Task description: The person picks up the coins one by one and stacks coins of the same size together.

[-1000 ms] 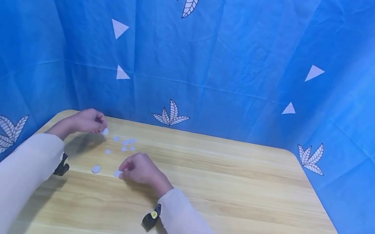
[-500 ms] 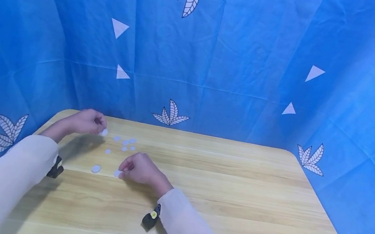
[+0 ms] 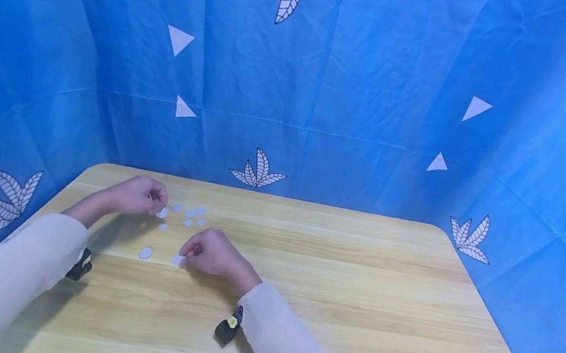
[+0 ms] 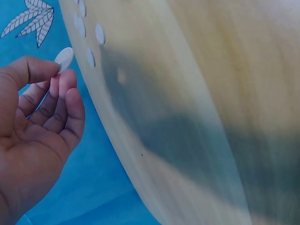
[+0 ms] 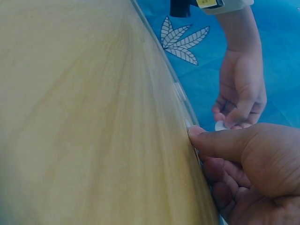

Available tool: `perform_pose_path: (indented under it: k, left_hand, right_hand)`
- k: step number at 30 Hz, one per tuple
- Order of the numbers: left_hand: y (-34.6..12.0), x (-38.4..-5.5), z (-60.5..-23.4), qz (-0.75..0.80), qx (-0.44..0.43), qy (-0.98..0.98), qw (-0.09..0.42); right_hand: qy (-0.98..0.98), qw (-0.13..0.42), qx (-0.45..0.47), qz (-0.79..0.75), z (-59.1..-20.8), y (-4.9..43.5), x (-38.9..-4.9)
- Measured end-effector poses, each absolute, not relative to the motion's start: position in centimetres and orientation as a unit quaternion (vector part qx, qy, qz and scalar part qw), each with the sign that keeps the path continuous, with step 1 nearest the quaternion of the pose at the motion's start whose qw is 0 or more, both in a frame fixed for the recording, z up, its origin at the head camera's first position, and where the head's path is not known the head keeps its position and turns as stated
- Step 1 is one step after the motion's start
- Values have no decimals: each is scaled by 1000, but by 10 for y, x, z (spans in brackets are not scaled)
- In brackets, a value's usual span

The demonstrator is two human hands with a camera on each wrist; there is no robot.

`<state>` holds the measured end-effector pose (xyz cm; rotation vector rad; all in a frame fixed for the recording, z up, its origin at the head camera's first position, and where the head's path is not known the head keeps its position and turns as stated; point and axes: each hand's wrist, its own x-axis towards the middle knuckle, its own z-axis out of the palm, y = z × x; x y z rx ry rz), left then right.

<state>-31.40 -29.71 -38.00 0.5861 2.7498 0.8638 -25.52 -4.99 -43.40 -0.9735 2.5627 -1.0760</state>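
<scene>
In the head view, the left hand [image 3: 137, 196] is near the far left corner of the tabletop [image 3: 365, 286] and pinches a white disc [image 3: 162, 213]. The right hand [image 3: 213, 253] is closer to the near edge and pinches a second disc [image 3: 177, 259] with thumb and finger. A third disc [image 3: 146, 253] lies flat beside it, on the side of the left edge. Several small discs [image 3: 189, 213] lie in a loose group between the hands and the far edge.

In the left wrist view, the thumb and a finger are pressed together on the white disc, with most of its face uncovered; the other fingers bend loosely.

In the right wrist view, the thumb tip touches the second disc, of which only a small part is visible.
</scene>
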Motion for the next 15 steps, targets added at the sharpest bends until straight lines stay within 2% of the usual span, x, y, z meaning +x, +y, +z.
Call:
perform_pose_path:
  k: [8, 15]
  left_hand:
    - [-292, -307, -381, 300, 215, 924, 102]
    - [-292, -302, -386, 315, 209, 917, 127]
  right_hand:
    - [867, 105, -321, -366, -433, -51, -255]
    - [867, 108, -313, -372, -433, -52, -254]
